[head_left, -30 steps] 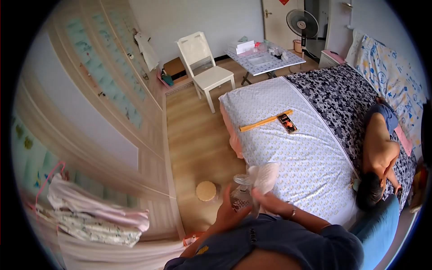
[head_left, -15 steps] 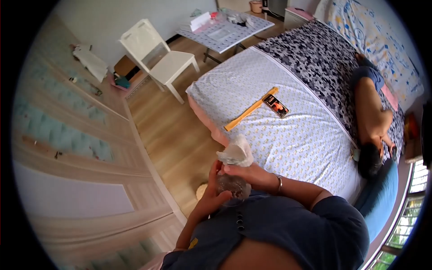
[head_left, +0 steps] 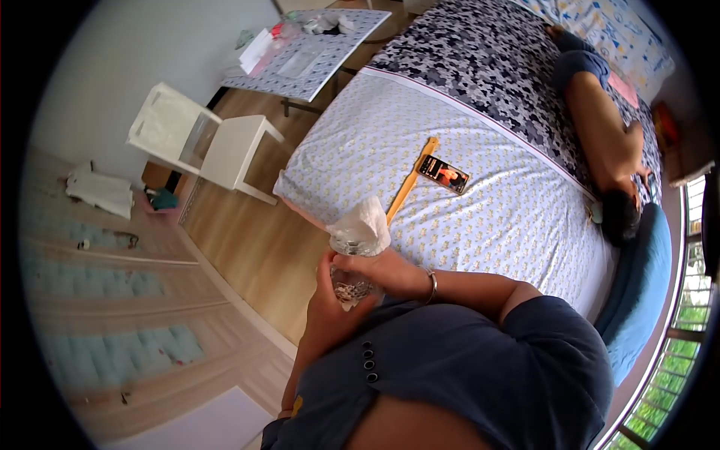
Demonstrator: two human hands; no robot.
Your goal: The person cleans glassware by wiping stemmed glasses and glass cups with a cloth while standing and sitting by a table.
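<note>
Close in front of my torso, both hands are closed around a clear, shiny plastic item (head_left: 348, 291) with brownish bits showing in it; whether it is a bag or a container I cannot tell. My left hand (head_left: 324, 311) wraps its lower left side. From the right, my right hand (head_left: 390, 271), with a bracelet at the wrist, grips across its middle, thumb pointing left. Above the fingers a crumpled white sheet, like tissue (head_left: 364, 219), stands up, with clear plastic at its base. My fingers partly hide where the sheet and plastic meet.
On the bed (head_left: 510, 225) lie a phone (head_left: 444, 175) with a lit screen and a yellow strip (head_left: 409, 180). A person (head_left: 600, 127) lies at the bed's right side. A white chair (head_left: 232, 146) and a patterned folding table (head_left: 330, 64) holding several items stand beyond. Wardrobe doors (head_left: 142, 300) line the left.
The view has turned, so the bed, chair and table sit further left. Both hands keep their hold; the white sheet stands taller and the left hand covers more of the lower plastic.
</note>
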